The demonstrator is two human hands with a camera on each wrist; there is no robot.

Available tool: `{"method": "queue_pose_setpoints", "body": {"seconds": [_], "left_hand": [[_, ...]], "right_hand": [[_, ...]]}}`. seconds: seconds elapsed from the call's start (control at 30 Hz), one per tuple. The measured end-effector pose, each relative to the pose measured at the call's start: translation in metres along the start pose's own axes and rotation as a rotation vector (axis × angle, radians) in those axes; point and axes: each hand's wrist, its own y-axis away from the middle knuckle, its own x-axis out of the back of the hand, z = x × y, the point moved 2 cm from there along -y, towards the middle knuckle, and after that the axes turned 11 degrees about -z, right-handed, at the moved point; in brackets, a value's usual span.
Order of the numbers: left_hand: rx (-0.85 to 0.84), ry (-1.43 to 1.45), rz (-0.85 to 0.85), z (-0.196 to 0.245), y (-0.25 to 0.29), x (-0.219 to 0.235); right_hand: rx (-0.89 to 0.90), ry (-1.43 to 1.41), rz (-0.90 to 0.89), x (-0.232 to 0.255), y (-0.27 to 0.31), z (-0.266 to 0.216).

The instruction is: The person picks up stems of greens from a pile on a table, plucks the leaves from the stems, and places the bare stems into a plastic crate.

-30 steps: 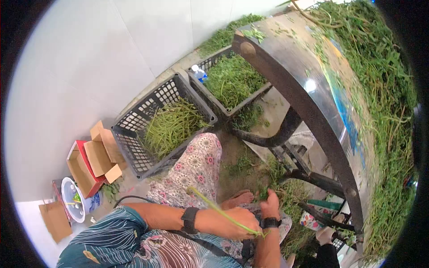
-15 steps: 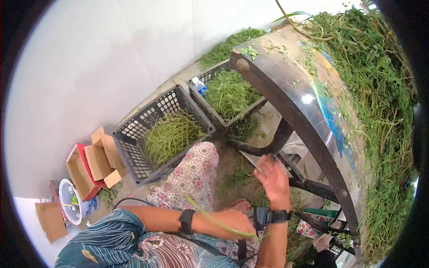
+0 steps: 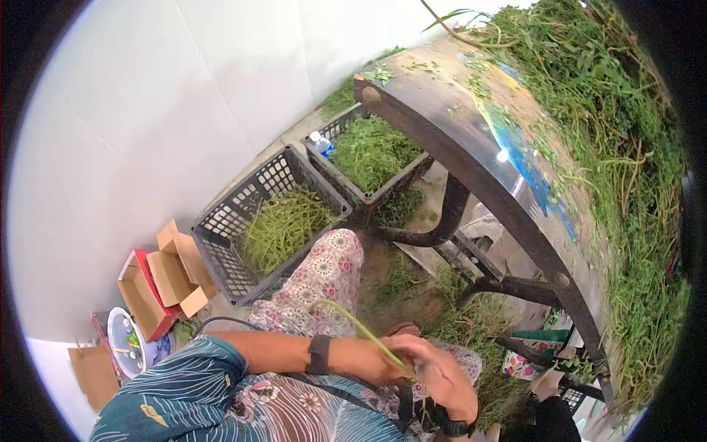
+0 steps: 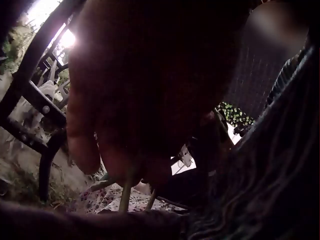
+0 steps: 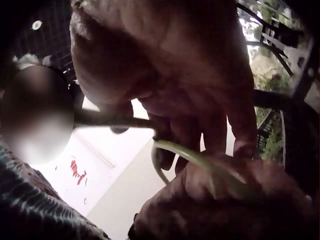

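In the head view my left hand [image 3: 377,362] grips a long green stem [image 3: 361,326] in front of my lap, its far end curving up over the patterned trousers. My right hand [image 3: 446,379] has come in beside it, fingers reaching over the stem's near end. The right wrist view has the right hand [image 5: 175,65] above with loosely extended, spread fingers, the bent stem [image 5: 190,157] crossing them. Below, the left hand [image 5: 225,205] keeps its hold. In the dark left wrist view, stem pieces [image 4: 125,197] stick out under the fingertips.
A black crate [image 3: 224,269] of bare stems stands by the knee, another crate [image 3: 368,195] of leafy greens behind it. The dark-edged table [image 3: 471,166] with heaped greens [image 3: 626,147] curves along the right. Cardboard boxes [image 3: 140,287] and a basin [image 3: 121,342] sit left.
My right hand was low beside the left, then reached forward with spread fingers under the table edge, and is now back at the stem. The left hand has kept hold of the stem.
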Motion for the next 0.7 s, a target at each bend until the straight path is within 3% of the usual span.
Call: {"method": "queue_pose_setpoints", "body": {"seconds": [0.03,0.1,0.2,0.27,0.3,0.33,0.4,0.53,0.63,0.7], "left_hand": [[0.0,-0.089,-0.084,-0.002,-0.001,0.0],[0.291,0.071,-0.239,-0.007,-0.006,-0.006],[0.414,0.181,-0.217,0.016,-0.015,-0.003],[0.248,-0.217,-0.364,0.022,-0.026,0.003],[0.153,-0.412,-0.438,0.024,-0.031,0.0],[0.242,-0.377,-0.506,0.015,-0.034,-0.004],[0.21,-0.33,-0.363,0.017,-0.035,0.0],[0.273,-0.344,-0.166,0.024,-0.039,0.022],[0.406,-0.024,-0.024,0.036,-0.043,0.035],[0.328,0.133,0.082,0.038,-0.045,0.041]], "right_hand": [[0.027,0.043,0.019,0.0,0.003,-0.018],[0.03,0.121,0.093,-0.006,0.009,-0.027],[-0.037,0.189,0.256,-0.016,0.022,-0.011],[-0.066,0.197,0.369,-0.017,0.033,0.006],[-0.094,0.03,0.477,-0.017,0.038,0.006],[-0.123,-0.138,0.591,-0.016,0.041,0.004],[-0.087,-0.348,0.808,-0.013,0.053,0.004],[0.047,-0.627,1.006,-0.011,0.078,0.012],[0.048,-0.555,1.02,-0.013,0.084,0.015],[0.025,-0.487,0.978,-0.017,0.082,0.014]]}}
